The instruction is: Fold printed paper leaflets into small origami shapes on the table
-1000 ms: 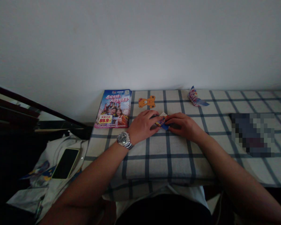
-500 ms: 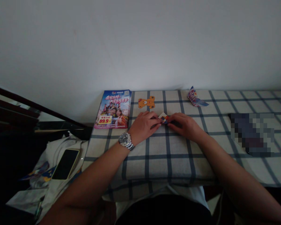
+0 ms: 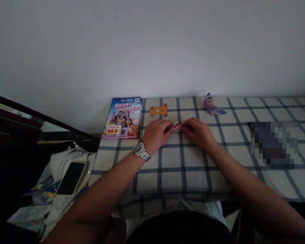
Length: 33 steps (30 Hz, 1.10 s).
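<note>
A small folded piece of printed paper (image 3: 176, 127) sits between my two hands on the checked cloth. The side facing up shows red print on a pale ground. My left hand (image 3: 158, 135), with a metal watch (image 3: 140, 151) on its wrist, pinches the paper's left end between thumb and fingers. At the right end my right hand (image 3: 199, 133) grips it the same way. Fingertips cover both ends, so its full shape is hidden. Just beyond my left hand is a flat orange bear figure (image 3: 159, 110).
A stack of colourful flyers (image 3: 123, 118) lies at the table's left end. Near the wall stands a folded paper shape (image 3: 210, 104). A pixelated dark object (image 3: 271, 145) is on the right. Below left, a phone (image 3: 71, 178) rests on a white bag (image 3: 49, 167).
The folded paper now shows red print where blue and orange showed before. My left hand has shifted slightly right, and the fingers of both hands have changed their hold.
</note>
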Each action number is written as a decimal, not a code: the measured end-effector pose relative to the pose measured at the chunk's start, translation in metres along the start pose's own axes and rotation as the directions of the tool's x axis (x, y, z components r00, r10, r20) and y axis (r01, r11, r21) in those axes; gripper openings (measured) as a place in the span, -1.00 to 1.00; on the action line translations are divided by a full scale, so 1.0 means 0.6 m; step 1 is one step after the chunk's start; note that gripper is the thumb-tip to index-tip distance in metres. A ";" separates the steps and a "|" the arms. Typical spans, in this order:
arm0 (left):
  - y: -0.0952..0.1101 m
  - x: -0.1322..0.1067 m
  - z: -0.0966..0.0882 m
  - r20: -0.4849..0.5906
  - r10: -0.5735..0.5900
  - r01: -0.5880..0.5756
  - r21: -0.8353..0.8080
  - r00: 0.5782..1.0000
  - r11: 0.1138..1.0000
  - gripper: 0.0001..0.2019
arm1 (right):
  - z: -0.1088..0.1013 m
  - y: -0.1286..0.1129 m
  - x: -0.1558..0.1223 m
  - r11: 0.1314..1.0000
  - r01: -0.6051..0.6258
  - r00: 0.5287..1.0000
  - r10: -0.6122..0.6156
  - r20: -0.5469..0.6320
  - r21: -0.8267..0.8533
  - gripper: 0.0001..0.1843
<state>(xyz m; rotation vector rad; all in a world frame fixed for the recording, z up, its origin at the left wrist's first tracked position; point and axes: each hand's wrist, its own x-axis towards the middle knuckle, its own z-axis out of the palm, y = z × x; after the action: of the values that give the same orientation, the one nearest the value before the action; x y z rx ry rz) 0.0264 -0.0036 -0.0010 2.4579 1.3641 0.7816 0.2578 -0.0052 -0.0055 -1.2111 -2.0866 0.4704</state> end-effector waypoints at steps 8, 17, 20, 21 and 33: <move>0.005 0.001 0.004 -0.011 -0.026 0.027 0.015 1.000 1.000 -0.83 | 0.005 0.003 0.001 0.999 0.029 0.999 -0.029 -0.019 -0.029 -0.90; -0.002 -0.003 0.012 -0.054 0.002 -0.001 0.021 0.999 1.000 -0.79 | 0.012 0.008 0.000 0.998 0.040 0.998 -0.043 -0.053 -0.050 -0.86; -0.007 0.000 0.013 -0.046 0.035 -0.034 0.010 0.998 0.999 -0.79 | 0.011 0.005 0.001 0.996 0.045 0.998 -0.048 -0.048 -0.073 -0.86; -0.009 0.001 0.012 -0.041 0.052 -0.052 0.003 0.998 0.999 -0.80 | 0.010 0.004 0.001 0.994 0.051 0.997 -0.056 -0.046 -0.093 -0.86; -0.013 0.000 0.013 -0.038 0.100 -0.100 -0.004 0.994 0.995 -0.82 | 0.020 0.012 -0.006 0.973 0.059 0.998 -0.059 0.003 -0.222 -0.54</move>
<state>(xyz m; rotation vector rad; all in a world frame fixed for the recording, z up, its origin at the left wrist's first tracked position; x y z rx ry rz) 0.0251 0.0010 -0.0105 2.5357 1.2572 0.8568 0.2549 -0.0044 -0.0196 -1.2690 -2.2104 0.2103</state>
